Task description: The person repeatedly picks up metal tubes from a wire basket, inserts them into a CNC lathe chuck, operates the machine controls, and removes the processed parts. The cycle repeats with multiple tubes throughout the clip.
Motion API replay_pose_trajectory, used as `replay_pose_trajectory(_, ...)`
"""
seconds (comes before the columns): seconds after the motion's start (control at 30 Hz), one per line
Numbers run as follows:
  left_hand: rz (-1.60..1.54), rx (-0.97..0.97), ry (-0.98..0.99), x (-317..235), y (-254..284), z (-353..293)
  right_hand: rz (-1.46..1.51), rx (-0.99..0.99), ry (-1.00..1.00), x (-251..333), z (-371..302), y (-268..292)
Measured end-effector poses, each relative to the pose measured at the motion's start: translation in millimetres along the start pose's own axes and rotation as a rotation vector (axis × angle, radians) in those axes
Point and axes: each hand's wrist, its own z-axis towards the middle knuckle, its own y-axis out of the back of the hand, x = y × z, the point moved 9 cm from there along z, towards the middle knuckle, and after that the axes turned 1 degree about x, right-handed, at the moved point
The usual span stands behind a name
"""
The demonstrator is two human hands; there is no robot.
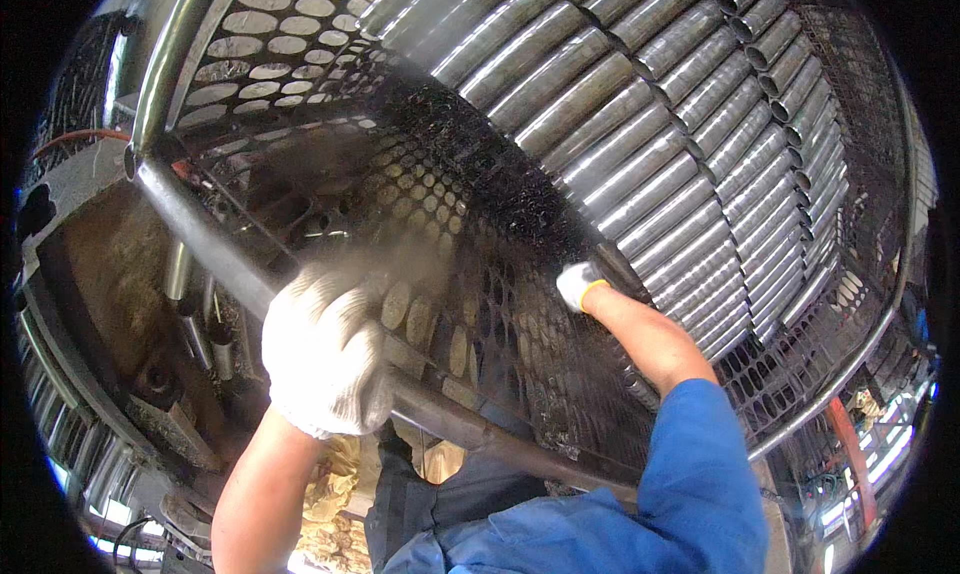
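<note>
My left hand (328, 352), in a white knit glove, is closed over the rounded top rail (470, 426) of a metal bin, on its near side. My right hand (580, 285), in a white glove with a yellow cuff edge, reaches down inside the bin. It looks curled beside the end of a darker metal tube (622, 266); its fingertips and anything in them are hidden. Beyond it, shiny metal tubes (640, 184) lie stacked in several slanting rows across the bin's right and far parts.
The bin's wall (270, 49) is sheet metal pierced with oval holes. Dark metal scraps (465, 139) lie on its floor. Left of the rail stands a brown, dirty machine part (110, 284) with short tubes (195, 329) beside it. A red post (850, 454) stands at the right.
</note>
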Motion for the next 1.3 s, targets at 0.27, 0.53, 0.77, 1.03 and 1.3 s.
replay_pose_trajectory(0.27,0.134,0.024,-0.041,-1.9,-4.6,-2.0,0.184,-0.253,-0.192,-33.3,16.7,-77.0)
replay_pose_trajectory(0.53,0.176,0.045,-0.026,-1.0,-9.2,-2.5,0.028,-0.124,-0.127,-28.8,57.3,-99.5)
replay_pose_trajectory(0.77,0.107,-0.027,-0.038,-8.6,-6.5,-0.3,-0.183,0.050,0.065,2.7,31.7,-87.8)
replay_pose_trajectory(1.03,0.060,-0.226,-0.087,-13.3,14.8,-12.1,0.177,-0.569,-0.221,-12.3,-179.0,25.7)
replay_pose_trajectory(1.3,0.092,-0.179,0.150,-61.2,43.0,-54.4,-0.047,-1.278,-0.094,190.9,-476.0,266.7)
